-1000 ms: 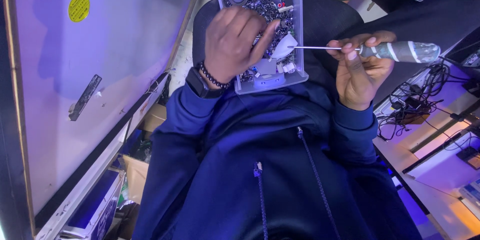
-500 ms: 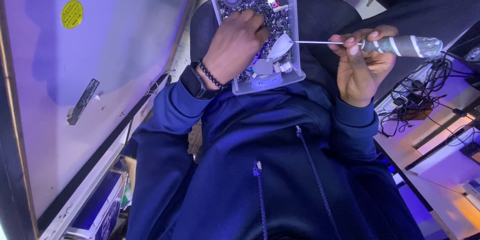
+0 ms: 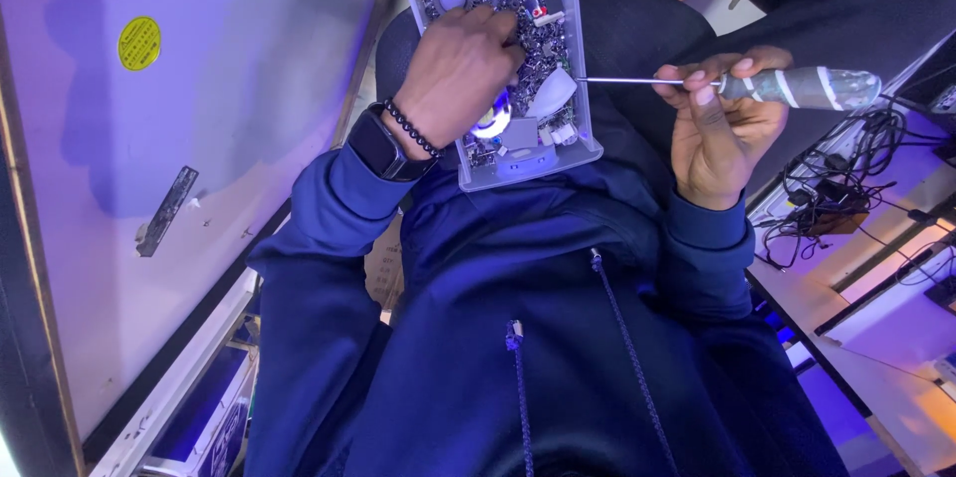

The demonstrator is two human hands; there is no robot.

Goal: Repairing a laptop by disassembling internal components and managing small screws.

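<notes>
Head view, left hand [image 3: 458, 74] fingers curled in parts tray [image 3: 498, 59], right hand [image 3: 719, 119] gripping screwdriver [image 3: 787, 87]

I had one view only, from the head camera. It looked steeply down the wearer's blue hoodie [image 3: 518, 338] to the lap, close in, with both hands and a parts tray [image 3: 583, 59] near the top edge.

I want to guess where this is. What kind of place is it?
Probably a repair workshop. The left hand digs in a clear box of small metal parts, the right hand holds a screwdriver, and tangled cables lie on the bench.
</notes>
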